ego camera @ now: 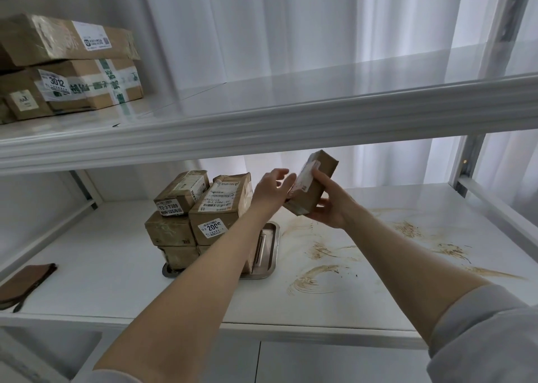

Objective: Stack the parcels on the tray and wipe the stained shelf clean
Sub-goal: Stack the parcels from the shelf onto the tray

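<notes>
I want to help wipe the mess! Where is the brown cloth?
In the head view, the folded brown cloth lies far left on the white lower shelf, near its front edge, left of the metal tray of cardboard parcels.

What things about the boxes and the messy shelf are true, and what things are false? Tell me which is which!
1. The right hand holds a brown parcel up in the air. True.
2. The metal tray has nothing on it. False: stacked parcels sit on it.
3. Brown stains smear the shelf to the right of the tray. True.
4. The brown cloth lies on top of the stains. False: it lies at the shelf's left end, away from them.
5. The left hand grips the cloth. False: it is open, up near the held parcel.
</notes>
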